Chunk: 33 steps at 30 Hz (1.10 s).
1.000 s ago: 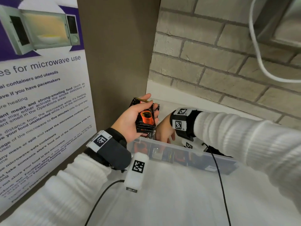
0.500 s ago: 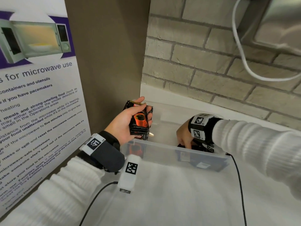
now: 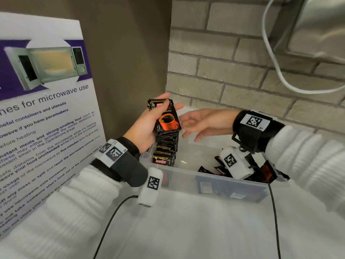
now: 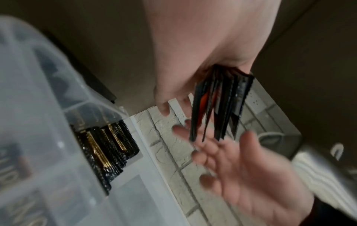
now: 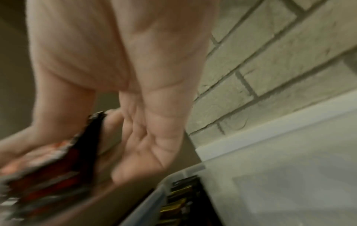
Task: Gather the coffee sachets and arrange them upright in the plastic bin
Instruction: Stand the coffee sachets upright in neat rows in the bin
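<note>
Nearest the person lies the white counter (image 3: pixel 196 230), crossed by two black cables from the wrist cameras. On it stands the clear plastic bin (image 3: pixel 214 181), its near wall facing the person and its left end close to the counter's left edge, where a microwave-use poster (image 3: pixel 46 109) leans against the brown side wall.

Inside the bin, at its left end, a row of coffee sachets (image 3: pixel 165 152) stands upright, packed face to face with the gold and black top seams showing; the left wrist view shows the same row (image 4: pixel 108 146) tight against the bin's end wall. At the right end of the bin, loose sachets (image 3: pixel 211 170) lie flat and tilted in a heap, partly hidden behind the right wrist camera.

Above the upright row, the left hand (image 3: pixel 143 128) grips a stack of sachets (image 3: pixel 167 118), thumb across the front packet with its orange cup picture, fingers curled behind. The stack is held clear of the bin, fanned at its lower edges.

Just beside it, the right hand (image 3: pixel 201 124) hovers over the bin with palm turned toward the stack and fingers spread and relaxed, holding nothing; its fingertips are near the stack, and whether they touch is unclear.

Beyond the bin, at the counter's far edge, rises a pale brick wall (image 3: pixel 233 68) with a white cable (image 3: pixel 276 68) looping down it.
</note>
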Each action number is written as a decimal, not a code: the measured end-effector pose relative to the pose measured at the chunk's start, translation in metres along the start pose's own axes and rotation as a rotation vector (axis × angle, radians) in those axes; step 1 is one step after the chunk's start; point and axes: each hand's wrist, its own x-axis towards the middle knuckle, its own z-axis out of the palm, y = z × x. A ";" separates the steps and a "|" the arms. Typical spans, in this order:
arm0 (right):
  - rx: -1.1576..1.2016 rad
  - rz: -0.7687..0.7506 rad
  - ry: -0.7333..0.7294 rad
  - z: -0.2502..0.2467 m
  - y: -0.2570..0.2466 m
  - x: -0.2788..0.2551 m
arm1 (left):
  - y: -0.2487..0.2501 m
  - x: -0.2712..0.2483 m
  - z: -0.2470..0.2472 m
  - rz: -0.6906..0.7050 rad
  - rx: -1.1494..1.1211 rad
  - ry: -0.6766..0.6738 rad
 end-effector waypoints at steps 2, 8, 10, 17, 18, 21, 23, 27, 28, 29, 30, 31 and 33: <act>0.126 -0.084 0.076 0.004 -0.005 0.003 | -0.003 0.003 0.006 0.019 0.108 -0.035; 0.140 -0.033 0.124 0.010 0.000 0.014 | -0.010 0.013 0.002 0.029 0.561 0.034; 0.121 0.010 0.181 0.010 0.005 0.016 | -0.011 0.017 -0.010 0.010 0.700 0.071; -0.077 0.405 0.494 -0.011 0.039 0.039 | -0.034 0.013 -0.050 -0.146 1.224 0.155; -0.127 0.481 0.484 -0.012 0.040 0.043 | -0.039 0.011 -0.052 -0.143 1.174 0.147; -0.289 0.580 0.438 -0.009 0.041 0.051 | -0.042 0.007 -0.052 -0.099 1.115 0.144; -0.327 0.563 0.430 -0.008 0.039 0.059 | -0.042 0.007 -0.053 -0.100 1.151 0.126; -0.221 0.628 0.390 -0.001 0.036 0.074 | -0.041 0.005 -0.053 -0.110 1.127 0.117; -0.185 0.619 0.389 0.000 0.038 0.077 | -0.041 0.005 -0.053 -0.109 1.129 0.114; -0.148 0.607 0.405 0.002 0.040 0.079 | -0.041 0.005 -0.054 -0.109 1.127 0.108; -0.114 0.593 0.429 0.003 0.042 0.080 | -0.041 0.005 -0.054 -0.114 1.123 0.103; -0.095 0.580 0.449 0.003 0.043 0.080 | -0.041 0.005 -0.055 -0.118 1.120 0.100; -0.067 0.572 0.459 0.001 0.044 0.078 | -0.041 0.005 -0.056 -0.126 1.115 0.096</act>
